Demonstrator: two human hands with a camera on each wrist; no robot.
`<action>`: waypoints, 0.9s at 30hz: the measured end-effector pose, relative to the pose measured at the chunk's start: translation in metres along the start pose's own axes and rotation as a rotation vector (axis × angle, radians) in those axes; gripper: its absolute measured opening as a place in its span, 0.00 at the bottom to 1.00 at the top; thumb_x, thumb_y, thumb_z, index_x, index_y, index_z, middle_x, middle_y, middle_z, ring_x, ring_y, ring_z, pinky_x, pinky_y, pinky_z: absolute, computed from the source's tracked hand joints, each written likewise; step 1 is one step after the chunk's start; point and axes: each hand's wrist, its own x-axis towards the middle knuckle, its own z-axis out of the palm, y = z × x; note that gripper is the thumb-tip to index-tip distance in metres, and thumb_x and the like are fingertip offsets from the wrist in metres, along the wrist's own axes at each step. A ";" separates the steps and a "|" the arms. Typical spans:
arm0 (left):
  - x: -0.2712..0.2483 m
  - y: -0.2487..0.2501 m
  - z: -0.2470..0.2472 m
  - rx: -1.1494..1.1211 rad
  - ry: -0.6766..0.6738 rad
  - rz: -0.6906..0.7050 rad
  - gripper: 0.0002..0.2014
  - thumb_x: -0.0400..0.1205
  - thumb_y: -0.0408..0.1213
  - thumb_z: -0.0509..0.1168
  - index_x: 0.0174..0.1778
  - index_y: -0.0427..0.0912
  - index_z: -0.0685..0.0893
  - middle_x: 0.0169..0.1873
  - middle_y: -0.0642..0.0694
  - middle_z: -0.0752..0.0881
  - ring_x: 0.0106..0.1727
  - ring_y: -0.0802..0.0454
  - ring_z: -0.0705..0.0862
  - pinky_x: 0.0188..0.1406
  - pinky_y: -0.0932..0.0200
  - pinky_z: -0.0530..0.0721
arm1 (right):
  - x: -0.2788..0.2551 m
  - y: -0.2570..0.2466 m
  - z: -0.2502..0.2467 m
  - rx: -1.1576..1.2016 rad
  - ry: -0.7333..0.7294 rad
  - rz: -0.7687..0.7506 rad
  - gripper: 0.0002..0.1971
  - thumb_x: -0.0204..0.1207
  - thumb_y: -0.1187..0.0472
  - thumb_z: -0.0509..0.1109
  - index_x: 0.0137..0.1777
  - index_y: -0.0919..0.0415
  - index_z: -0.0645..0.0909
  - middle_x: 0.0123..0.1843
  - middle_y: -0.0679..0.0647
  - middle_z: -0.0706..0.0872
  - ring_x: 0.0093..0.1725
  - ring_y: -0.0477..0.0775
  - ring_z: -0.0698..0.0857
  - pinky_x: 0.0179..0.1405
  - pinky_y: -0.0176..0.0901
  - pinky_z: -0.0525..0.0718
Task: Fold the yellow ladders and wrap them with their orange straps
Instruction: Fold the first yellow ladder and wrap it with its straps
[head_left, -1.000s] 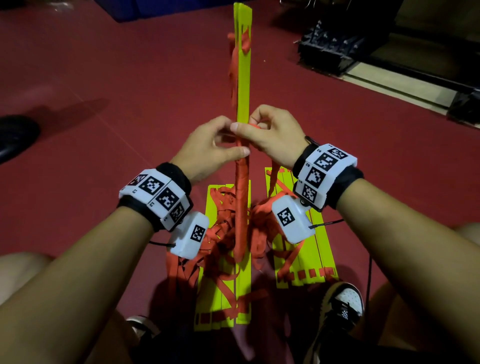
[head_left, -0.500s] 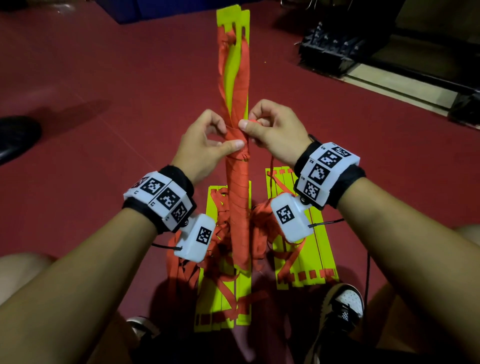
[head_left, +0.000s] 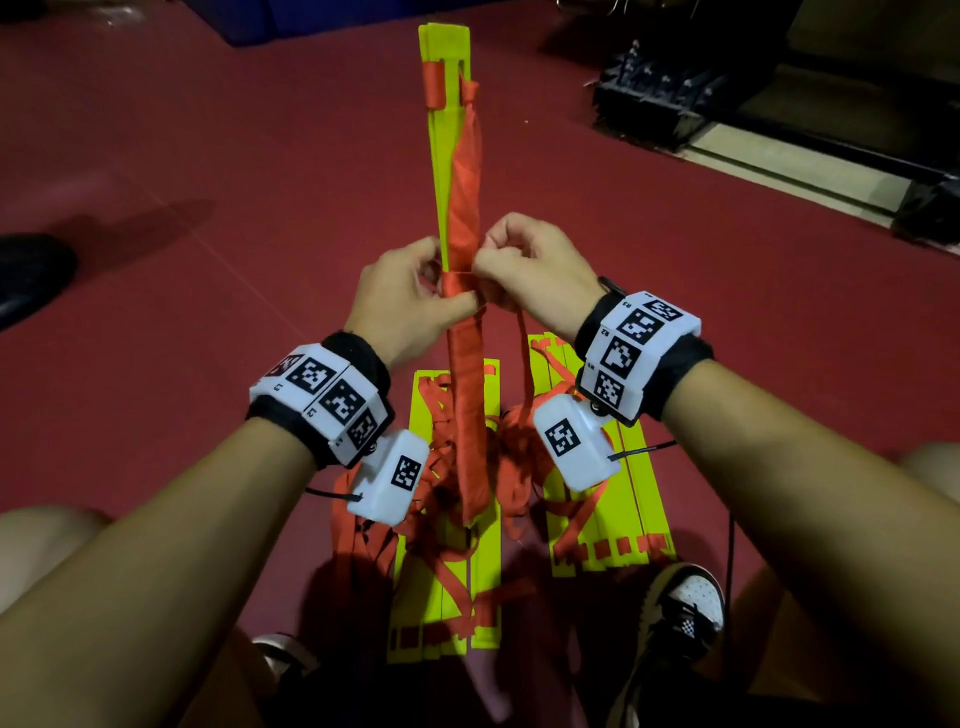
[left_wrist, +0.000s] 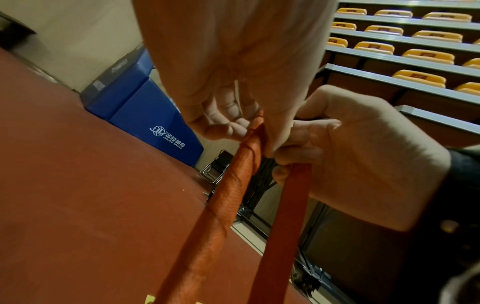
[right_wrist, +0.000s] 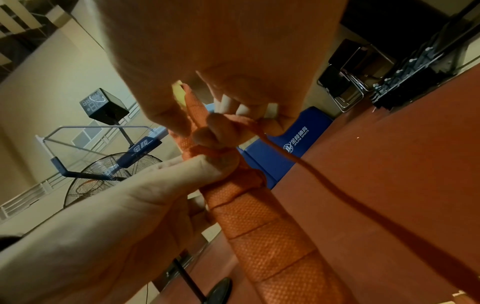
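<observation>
Pinching orange strap (head_left: 464, 283), both hands' fingers (head_left: 457, 304) curled.

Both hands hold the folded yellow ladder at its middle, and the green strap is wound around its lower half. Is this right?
Not quite: the strap is orange, not green, as the head view shows. The rest holds: the left hand and the right hand hold the folded yellow ladder at its middle, with the wrap on its lower half.

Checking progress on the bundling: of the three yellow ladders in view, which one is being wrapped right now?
The raised ladder held by the left hand and right hand, its near half wound in orange strap. The two other ladders lie flat on the floor, straps loose.
</observation>
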 end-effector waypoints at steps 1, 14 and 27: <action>0.000 0.001 -0.001 -0.011 -0.010 0.005 0.20 0.66 0.54 0.78 0.53 0.58 0.91 0.43 0.43 0.94 0.40 0.50 0.87 0.54 0.39 0.90 | 0.000 0.000 0.000 0.012 -0.008 -0.005 0.12 0.60 0.50 0.72 0.36 0.53 0.73 0.24 0.48 0.77 0.29 0.52 0.74 0.32 0.48 0.72; 0.001 0.010 -0.001 -0.181 -0.184 -0.104 0.27 0.61 0.39 0.78 0.57 0.45 0.82 0.53 0.37 0.89 0.60 0.37 0.89 0.68 0.34 0.84 | 0.000 0.002 -0.003 -0.183 0.026 -0.147 0.20 0.65 0.40 0.76 0.37 0.54 0.74 0.23 0.43 0.72 0.26 0.47 0.69 0.31 0.49 0.71; 0.000 0.011 -0.006 -0.330 -0.210 -0.049 0.25 0.74 0.13 0.64 0.65 0.37 0.82 0.52 0.39 0.90 0.50 0.57 0.91 0.55 0.63 0.87 | 0.003 0.002 -0.012 -0.252 0.004 -0.157 0.16 0.66 0.43 0.75 0.44 0.52 0.78 0.34 0.55 0.89 0.38 0.59 0.89 0.45 0.59 0.87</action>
